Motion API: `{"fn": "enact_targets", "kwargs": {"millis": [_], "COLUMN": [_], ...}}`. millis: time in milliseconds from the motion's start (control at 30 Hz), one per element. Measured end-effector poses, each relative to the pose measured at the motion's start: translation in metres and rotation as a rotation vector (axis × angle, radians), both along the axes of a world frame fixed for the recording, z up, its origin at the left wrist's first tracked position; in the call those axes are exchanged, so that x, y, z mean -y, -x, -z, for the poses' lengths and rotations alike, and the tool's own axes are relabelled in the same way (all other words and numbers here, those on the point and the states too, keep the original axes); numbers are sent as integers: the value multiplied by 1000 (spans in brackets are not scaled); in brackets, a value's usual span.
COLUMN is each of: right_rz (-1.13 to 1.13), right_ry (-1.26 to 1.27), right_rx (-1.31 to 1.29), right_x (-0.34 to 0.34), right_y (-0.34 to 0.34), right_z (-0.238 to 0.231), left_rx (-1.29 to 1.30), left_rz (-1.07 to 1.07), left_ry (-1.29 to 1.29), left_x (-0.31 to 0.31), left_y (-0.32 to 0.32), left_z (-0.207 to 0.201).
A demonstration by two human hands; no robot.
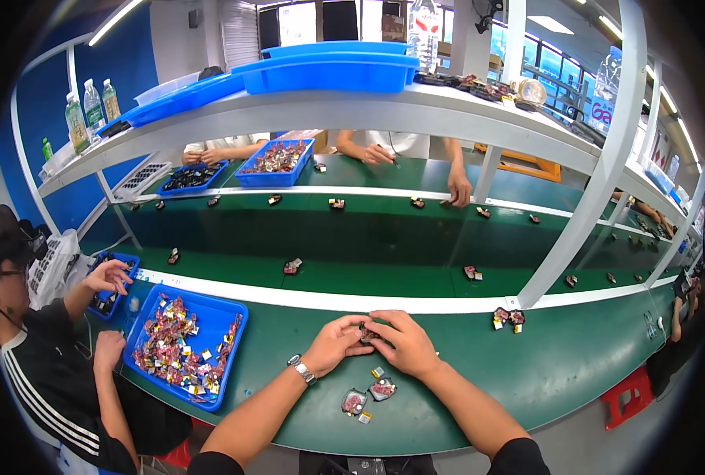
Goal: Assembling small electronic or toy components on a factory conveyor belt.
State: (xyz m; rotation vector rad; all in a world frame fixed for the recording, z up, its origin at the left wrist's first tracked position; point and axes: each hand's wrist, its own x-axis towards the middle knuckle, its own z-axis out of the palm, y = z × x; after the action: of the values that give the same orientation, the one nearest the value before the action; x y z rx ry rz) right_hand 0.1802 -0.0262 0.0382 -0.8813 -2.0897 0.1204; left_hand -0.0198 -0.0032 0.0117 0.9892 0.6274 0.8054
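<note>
Just above the green work surface (305,419), both my hands close around a small dark electronic assembly (366,332). My left hand (333,346), with a metal watch on its wrist, pinches it from the left. Fingers of my right hand (408,344) grip it from the right and hide much of it. Nearer to me, between my forearms, lie two similar assemblies, one at the left (354,402) and one at the right (382,388). They have dark casings with reddish insides. A small yellow-and-white piece (365,417) sits beside the left one, and another (378,372) beside the right one.
At my left stands a blue tray (242,332) heaped with small red, yellow and white parts. A co-worker's hand (109,277) reaches over a smaller tray. Assemblies (508,318) lie by a white shelf post (582,214). Across the sunken green belt (368,237), other people's hands work.
</note>
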Motion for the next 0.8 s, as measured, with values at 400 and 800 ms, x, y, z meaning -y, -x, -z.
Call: {"fn": "enact_targets", "kwargs": {"millis": [400, 800], "right_rz": [-70, -13], "right_ry": [94, 134], "right_rx": [-14, -68], "right_x": [-8, -4], "right_y": [-6, 1], "right_z": [4, 5], "left_rx": [-41, -59], "left_rz": [17, 96], "left_ry": [-42, -105], "left_x": [-1, -1], "left_y": [-1, 3], "left_z": [-5, -7]}}
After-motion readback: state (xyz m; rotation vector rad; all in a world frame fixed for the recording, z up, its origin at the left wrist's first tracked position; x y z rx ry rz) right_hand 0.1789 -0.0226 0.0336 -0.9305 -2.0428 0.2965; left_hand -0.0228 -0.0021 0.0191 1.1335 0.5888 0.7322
